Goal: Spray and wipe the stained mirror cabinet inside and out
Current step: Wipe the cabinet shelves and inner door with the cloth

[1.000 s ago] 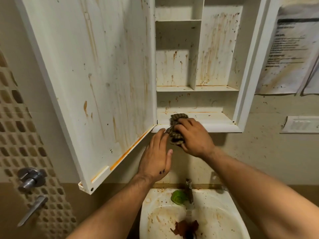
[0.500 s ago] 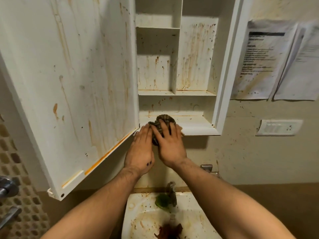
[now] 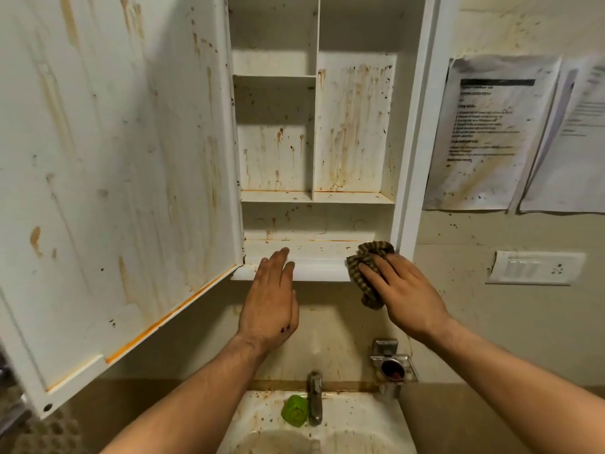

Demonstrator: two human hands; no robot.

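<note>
Cabinet on wall, door swung open toward 9 o'clock. Cloth sits at the 3 o'clock end of the bottom ledge, draped over its front lip. Right hand: fingers flat and spread, pressing cloth to ledge, not curled round it. Left hand: fingers released, straight, tips resting on ledge near its 9 o'clock end. Progress, judged: early. Ledge front looks paler; back panels, shelves and door inside carry rust-brown drips. Mirror face not visible, so outside probably left to do
</note>
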